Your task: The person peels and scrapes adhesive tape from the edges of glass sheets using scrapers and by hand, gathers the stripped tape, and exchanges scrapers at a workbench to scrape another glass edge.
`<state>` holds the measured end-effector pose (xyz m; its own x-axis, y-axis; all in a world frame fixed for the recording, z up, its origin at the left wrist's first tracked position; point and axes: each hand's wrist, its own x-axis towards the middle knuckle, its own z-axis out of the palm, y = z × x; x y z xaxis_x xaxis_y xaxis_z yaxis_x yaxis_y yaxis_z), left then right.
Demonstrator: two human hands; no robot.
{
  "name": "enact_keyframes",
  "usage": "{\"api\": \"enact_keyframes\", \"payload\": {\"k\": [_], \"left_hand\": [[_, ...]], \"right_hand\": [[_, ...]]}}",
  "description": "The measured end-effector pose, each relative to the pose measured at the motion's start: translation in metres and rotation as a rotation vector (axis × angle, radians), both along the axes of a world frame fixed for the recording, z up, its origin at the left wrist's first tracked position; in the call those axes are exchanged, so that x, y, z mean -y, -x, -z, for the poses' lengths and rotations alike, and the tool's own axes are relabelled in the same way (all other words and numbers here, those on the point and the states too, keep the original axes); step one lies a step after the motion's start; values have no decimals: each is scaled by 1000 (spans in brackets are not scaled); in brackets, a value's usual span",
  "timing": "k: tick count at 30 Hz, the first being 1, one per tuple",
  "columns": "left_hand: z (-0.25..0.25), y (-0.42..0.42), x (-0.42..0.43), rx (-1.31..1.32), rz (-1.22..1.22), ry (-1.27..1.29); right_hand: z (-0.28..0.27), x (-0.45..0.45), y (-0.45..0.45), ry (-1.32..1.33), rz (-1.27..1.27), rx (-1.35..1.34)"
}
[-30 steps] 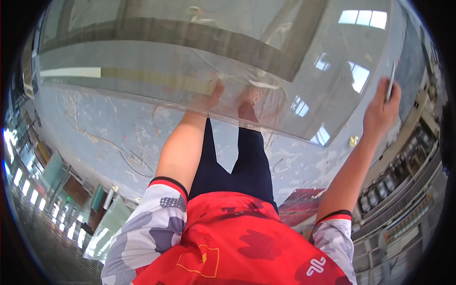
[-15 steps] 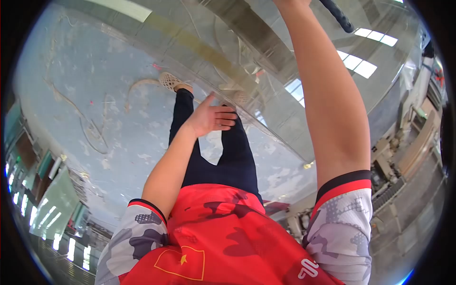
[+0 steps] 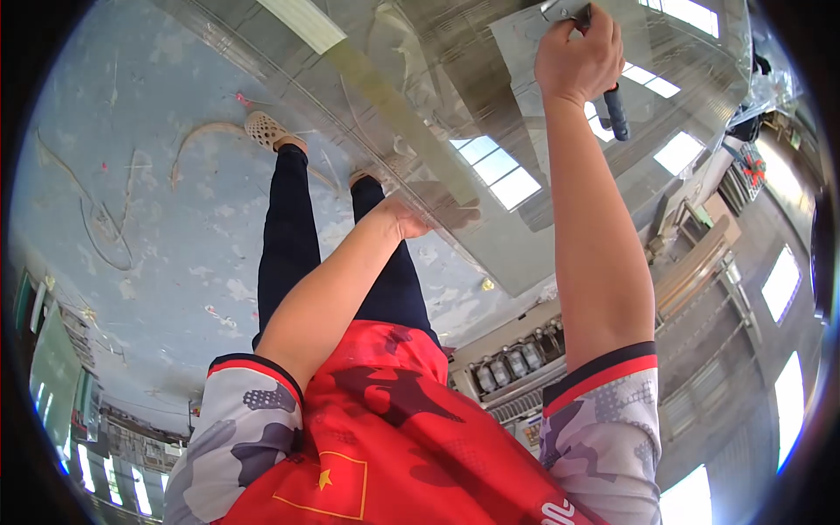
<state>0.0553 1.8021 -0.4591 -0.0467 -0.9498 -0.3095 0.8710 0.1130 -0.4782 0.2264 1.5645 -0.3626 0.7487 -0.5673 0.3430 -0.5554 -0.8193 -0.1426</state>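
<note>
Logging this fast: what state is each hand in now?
Left hand: at the edge of the glass; grip can't be told.
Right hand: closed, holding a tool.

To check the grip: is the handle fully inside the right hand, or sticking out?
Sticking out: the dark handle shows beyond the right hand.

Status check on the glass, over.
Left hand at edge of glass sheet. Right hand holding dark-handled tool. Pale strip on floor beside shoe.

Curved strip [image 3: 203, 129] on scuffed floor [image 3: 197, 236]
</note>
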Motion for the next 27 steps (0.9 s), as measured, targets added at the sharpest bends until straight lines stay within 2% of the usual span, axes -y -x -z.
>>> {"api": "enact_keyframes", "payload": {"k": [1,2,4,6,7,8,9,11,13,15,17,18,19,21,22,23,24,25,26,27], "left_hand": [[20,4,-2,-7,-9,1],[46,14,-4,521,-64,-154],[101,16,-11,1219,82,-367],[127,-24,-19,1395,278,-430],[133,-44,-27,1697,401,-482],[123,-69,-38,1827,446,-534],[111,-95,-50,1953,496,-592],[150,-118,-79,1831,401,-706],[214,-145,-113,1852,498,-791],[183,-205,-129,2085,944,-805],[169,-239,-146,2194,1254,-764],[177,-252,-158,2173,1292,-814],[184,-260,-171,2076,1228,-888],[217,-269,-201,1506,683,-1079],[224,-266,-212,1094,320,-1046],[219,-259,-220,833,129,-949],[208,-247,-225,646,38,-836],[193,-229,-227,566,22,-719],[143,-220,-220,492,239,-634],[115,-209,-205,462,392,-650]], "right_hand": [[7,8,3,19,-46,33],[13,13,4,36,-92,68],[13,11,3,30,-79,55],[12,11,1,33,-91,46],[12,11,0,29,-96,48],[11,11,0,30,-86,20],[11,11,0,31,-76,-6],[12,12,-2,41,-78,-15],[10,11,-2,16,-68,-25],[7,7,-4,9,-59,-31],[6,5,-5,37,-48,-43],[6,5,-5,60,-65,-35],[7,5,-6,59,-64,-30],[7,7,-6,13,-48,-54],[6,7,-7,9,-42,-72],[5,5,-8,3,-41,-67],[4,4,-8,-3,-39,-61],[5,5,-8,7,-43,-59],[4,4,-9,3,-42,-50],[3,3,-9,2,-30,-69]]}}
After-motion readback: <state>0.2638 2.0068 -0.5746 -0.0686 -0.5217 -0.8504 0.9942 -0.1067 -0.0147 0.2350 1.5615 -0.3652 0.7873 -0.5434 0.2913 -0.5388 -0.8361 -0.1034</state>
